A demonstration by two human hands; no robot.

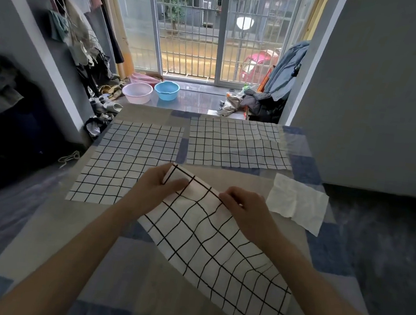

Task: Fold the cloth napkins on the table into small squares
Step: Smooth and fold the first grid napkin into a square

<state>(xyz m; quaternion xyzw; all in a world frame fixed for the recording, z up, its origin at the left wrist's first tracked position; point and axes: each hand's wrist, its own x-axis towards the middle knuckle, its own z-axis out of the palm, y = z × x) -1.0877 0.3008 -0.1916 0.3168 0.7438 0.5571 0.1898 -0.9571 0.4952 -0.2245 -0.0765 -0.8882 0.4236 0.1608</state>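
White grid-checked napkin [208, 237] (rumpled, half-folded) pinched by both hands.

A checked napkin [128, 164] lies flat along the desk's [45, 237] left edge, a second one [237, 145] fills the far right corner, and a crumpled white cloth [297, 203] sits at the right edge. Between the two checked napkins runs a narrow bare strip. The near left corner shows bare cover, while the lifted napkin [217, 244] spans the middle and near right.
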